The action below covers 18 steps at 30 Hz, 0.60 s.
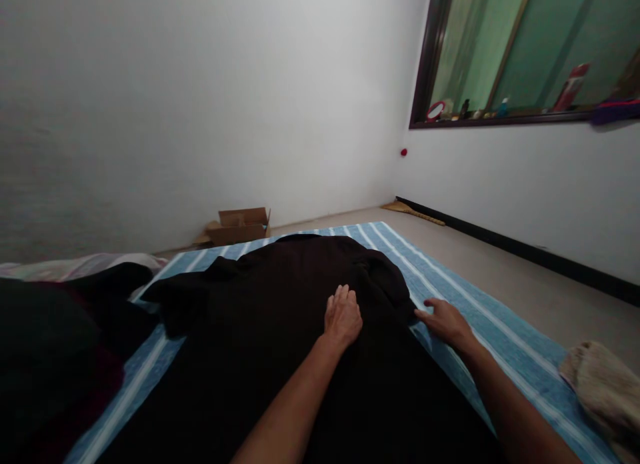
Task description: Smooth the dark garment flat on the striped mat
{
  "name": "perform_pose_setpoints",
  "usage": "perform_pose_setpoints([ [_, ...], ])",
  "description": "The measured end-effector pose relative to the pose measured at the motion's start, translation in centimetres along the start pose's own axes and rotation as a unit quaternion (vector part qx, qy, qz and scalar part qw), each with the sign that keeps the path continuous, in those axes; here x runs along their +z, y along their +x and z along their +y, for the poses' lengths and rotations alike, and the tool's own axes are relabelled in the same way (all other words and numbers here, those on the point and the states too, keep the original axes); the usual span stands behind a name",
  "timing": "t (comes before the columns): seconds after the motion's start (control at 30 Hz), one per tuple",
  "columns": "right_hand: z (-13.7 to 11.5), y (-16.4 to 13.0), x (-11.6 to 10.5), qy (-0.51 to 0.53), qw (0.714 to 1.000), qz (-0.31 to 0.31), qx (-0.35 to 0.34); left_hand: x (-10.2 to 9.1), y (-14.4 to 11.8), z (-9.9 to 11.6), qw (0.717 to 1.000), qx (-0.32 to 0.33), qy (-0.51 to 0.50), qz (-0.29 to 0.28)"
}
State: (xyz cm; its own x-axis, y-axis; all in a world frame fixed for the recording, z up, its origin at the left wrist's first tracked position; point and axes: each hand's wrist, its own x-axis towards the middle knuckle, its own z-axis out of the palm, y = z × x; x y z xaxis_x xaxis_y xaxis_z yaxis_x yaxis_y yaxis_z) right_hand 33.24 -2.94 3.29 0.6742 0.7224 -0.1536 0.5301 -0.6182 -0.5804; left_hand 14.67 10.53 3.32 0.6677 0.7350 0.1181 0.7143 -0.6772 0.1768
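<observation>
A large black garment (pixel 280 304), seemingly a long-sleeved top, lies spread over a blue and white striped sheet (pixel 440 284). On its middle, my left hand (pixel 343 315) rests palm down with the fingers close together and lying on the cloth. My right hand (pixel 447 324) is at the garment's right edge, thumb and fingertips closed on the end of the bunched sleeve. The other sleeve (pixel 185 297) stretches out to the left, its end creased. The garment's near part runs out of view at the bottom.
Dark clothes (pixel 55 357) are heaped at the left. A beige fuzzy cloth (pixel 603 384) lies at the right edge. Beyond the sheet are an open cardboard box (pixel 237 227) and a broom (pixel 417 213) on the floor. Bottles and a round mirror (pixel 435 111) line the window sill.
</observation>
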Motion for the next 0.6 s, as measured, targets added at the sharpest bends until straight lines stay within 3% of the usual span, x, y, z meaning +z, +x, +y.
perform_pose_setpoints([
  [0.1, -0.2, 2.0, 0.5, 0.084, 0.991, -0.094, 0.044, 1.5, 2.1, 0.3, 0.999, -0.037, 0.003, 0.032],
  [0.23, -0.9, 3.2, 1.5, 0.119, 0.983, -0.130, 0.051, 3.6, 3.4, 0.0, 0.997, -0.060, 0.006, 0.055],
  [0.4, -1.3, 3.9, 1.1, 0.162, 0.980, -0.096, 0.063, 5.4, 3.3, -0.4, 0.996, -0.037, 0.021, 0.079],
  [0.6, -2.5, 5.4, -1.4, 0.205, 0.978, 0.012, 0.046, 5.5, 3.2, -0.3, 0.995, -0.038, 0.033, 0.086],
])
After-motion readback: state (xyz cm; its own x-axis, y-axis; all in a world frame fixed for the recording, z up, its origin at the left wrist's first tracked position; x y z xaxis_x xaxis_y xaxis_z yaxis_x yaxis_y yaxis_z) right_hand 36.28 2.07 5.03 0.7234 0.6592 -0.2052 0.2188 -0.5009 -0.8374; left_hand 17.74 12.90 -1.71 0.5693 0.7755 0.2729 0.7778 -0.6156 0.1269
